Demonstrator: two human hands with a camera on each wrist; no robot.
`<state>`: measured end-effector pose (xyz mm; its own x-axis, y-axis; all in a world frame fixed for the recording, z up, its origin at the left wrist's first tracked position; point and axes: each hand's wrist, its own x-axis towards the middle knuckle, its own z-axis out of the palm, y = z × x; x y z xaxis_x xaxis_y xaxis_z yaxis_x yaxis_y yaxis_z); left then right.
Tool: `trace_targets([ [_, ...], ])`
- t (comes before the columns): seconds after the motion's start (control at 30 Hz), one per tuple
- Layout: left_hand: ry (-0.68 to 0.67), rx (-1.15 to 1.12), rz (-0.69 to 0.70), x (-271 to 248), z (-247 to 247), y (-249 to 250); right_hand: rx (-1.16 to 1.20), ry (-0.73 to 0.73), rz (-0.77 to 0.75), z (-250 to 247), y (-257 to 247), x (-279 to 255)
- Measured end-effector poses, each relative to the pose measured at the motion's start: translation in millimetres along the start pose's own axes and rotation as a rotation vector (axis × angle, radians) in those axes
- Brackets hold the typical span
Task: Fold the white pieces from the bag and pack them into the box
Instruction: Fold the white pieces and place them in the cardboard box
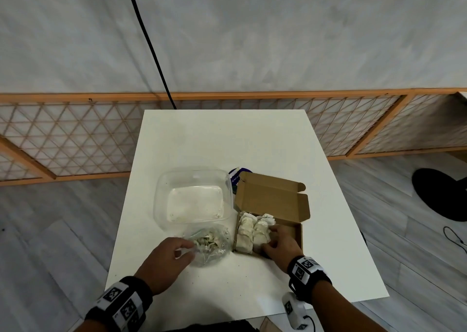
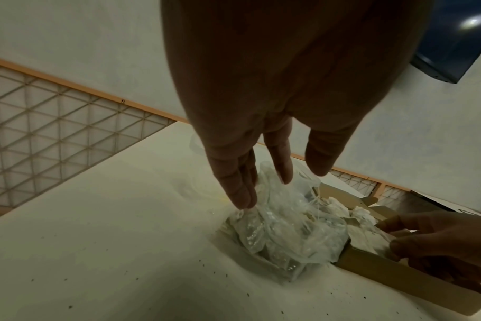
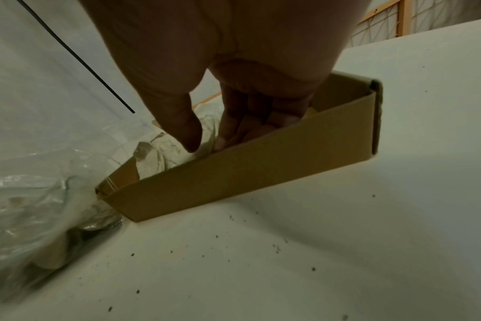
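Observation:
An open brown cardboard box [image 1: 273,200] [image 3: 247,171] stands at the right of the white table. Two folded white pieces [image 1: 245,235] lie side by side in its left half. My right hand [image 1: 269,239] [image 3: 206,147] reaches into the box and holds the right-hand piece [image 1: 261,232] [image 3: 162,154] between thumb and fingers. A crumpled clear plastic bag [image 1: 212,243] [image 2: 289,230] with more white pieces lies just left of the box. My left hand [image 1: 188,249] [image 2: 283,186] is over it, fingers straight, fingertips touching the bag's left side.
A clear plastic container [image 1: 161,205] sits behind the bag. A blue and white item [image 1: 236,176] peeks out behind the box lid. Dark specks dot the table [image 1: 227,139] near its front edge. A wooden lattice screen [image 1: 75,134] stands beyond, and a black cable [image 1: 151,43] hangs down.

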<state>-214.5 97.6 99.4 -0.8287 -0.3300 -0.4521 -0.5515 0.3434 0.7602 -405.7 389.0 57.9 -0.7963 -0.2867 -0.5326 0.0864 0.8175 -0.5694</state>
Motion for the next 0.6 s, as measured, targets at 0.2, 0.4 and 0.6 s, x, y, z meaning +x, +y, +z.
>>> trace_targets([
  [0.2,0.004,0.006,0.007,-2.2,-1.8,-1.7,-0.115,0.11,-0.017,-15.0,-21.9,-16.9],
  [0.4,-0.003,0.037,0.025,-6.7,1.7,1.6,-0.244,0.117,-0.518,8.0,-75.6,-34.6],
  [0.6,-0.023,0.125,0.076,-10.9,0.0,3.4,-0.54,-0.221,-0.758,64.0,-118.2,-33.8],
])
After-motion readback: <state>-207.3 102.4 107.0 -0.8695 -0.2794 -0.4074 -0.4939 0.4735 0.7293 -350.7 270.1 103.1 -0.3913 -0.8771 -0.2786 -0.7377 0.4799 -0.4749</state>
